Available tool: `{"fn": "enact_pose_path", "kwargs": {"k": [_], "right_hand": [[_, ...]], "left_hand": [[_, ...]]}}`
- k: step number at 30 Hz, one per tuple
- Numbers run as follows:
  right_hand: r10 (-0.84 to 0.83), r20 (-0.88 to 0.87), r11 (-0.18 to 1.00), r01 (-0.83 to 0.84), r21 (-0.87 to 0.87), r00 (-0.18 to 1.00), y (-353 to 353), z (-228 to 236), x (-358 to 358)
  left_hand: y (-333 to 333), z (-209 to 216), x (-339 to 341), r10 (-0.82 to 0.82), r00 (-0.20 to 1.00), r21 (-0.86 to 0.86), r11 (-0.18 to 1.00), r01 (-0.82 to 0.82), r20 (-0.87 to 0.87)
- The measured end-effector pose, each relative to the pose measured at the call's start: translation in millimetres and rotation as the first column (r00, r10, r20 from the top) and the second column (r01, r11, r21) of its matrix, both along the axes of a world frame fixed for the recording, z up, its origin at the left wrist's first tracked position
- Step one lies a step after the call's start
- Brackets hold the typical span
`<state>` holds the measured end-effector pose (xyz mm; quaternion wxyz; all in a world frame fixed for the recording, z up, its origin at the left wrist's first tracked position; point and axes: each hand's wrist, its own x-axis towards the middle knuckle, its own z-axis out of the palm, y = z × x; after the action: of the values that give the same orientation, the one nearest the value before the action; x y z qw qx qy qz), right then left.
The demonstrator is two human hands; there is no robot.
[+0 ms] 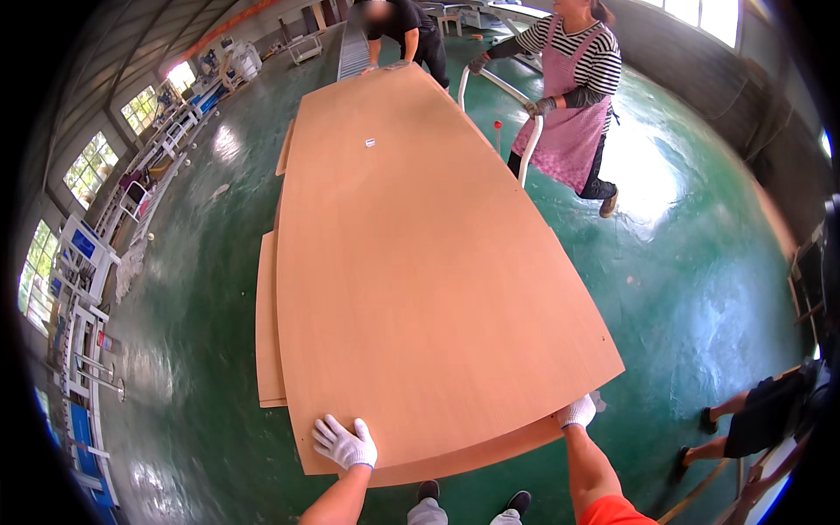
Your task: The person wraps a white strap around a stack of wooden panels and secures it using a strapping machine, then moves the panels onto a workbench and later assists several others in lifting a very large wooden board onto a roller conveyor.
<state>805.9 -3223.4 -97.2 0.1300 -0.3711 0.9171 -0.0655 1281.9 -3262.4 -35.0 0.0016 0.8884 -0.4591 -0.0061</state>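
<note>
A large light-brown wooden panel point(411, 262) stretches away from me, lying on other panels whose edges show at the left point(269, 324) and below its near edge point(490, 455). White knit gloves cover both my hands. My left hand point(346, 444) lies flat on the panel's near left corner, fingers spread. At the near right corner, my right hand point(577, 411) grips the panel's edge, with its fingers partly hidden. Across the far end, a person in black point(405, 31) leans over with hands on the panel. A small white label point(370, 142) is stuck on its surface.
Right of the panel's far end, a person in a pink apron point(569, 96) holds a white curved metal handle point(529, 149). Another person's legs point(726, 429) show at the lower right. Machinery point(87, 262) lines the left wall. The floor point(192, 350) is glossy green.
</note>
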Motion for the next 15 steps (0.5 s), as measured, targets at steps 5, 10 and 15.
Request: {"fn": "enact_pose_path", "kwargs": {"k": [5,10,15], "right_hand": [[-0.062,0.014,0.992,0.064,-0.111,0.998,13.2,-13.7,2.2],[-0.059,-0.014,0.994,0.058,-0.093,0.998,26.5,-7.0,4.6],[-0.070,0.011,0.998,0.071,-0.003,0.997,34.4,2.6,5.0]], "left_hand": [[4.9,-6.9,10.1,-0.032,0.999,-0.036,0.999,0.032,0.000],[5.6,3.4,2.3,-0.035,0.999,0.003,0.999,0.035,-0.005],[10.1,4.7,3.5,-0.048,0.999,0.024,0.999,0.048,-0.003]]}}
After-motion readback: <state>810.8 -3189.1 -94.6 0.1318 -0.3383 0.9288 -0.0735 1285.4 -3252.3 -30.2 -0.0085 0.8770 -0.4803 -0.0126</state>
